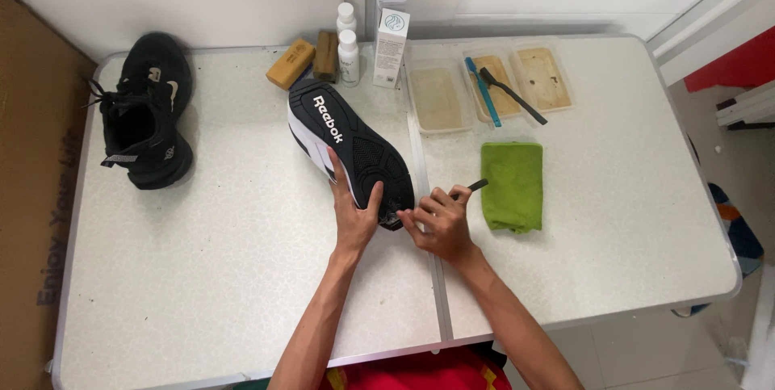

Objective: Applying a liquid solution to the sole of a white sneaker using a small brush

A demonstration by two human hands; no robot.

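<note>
A: Shoe [351, 148] position?

B: Black with a white sidewall, laid sole-up near the middle of the table [242, 277], toe end toward the wall, heel end toward the person.

A: Left hand [353, 214] status?

B: Clasped on the heel end of the shoe; fingers lie along the white sidewall, thumb presses on the black sole.

A: Right hand [440, 220] status?

B: Clenched around a small dark brush [472, 187]. The handle end projects past the fingers toward a folded green cloth [512, 186]; the working end meets the heel edge of the sole.

A: Adjacent items?

B: Second black shoe [145, 115] upright at the far left, well apart. Along the far edge: two tan blocks [303, 59], two white bottles [348, 47], two white cartons [390, 43], three shallow trays [484, 87]. A blue brush [483, 91] and a black brush [513, 95] lie across the trays.
</note>
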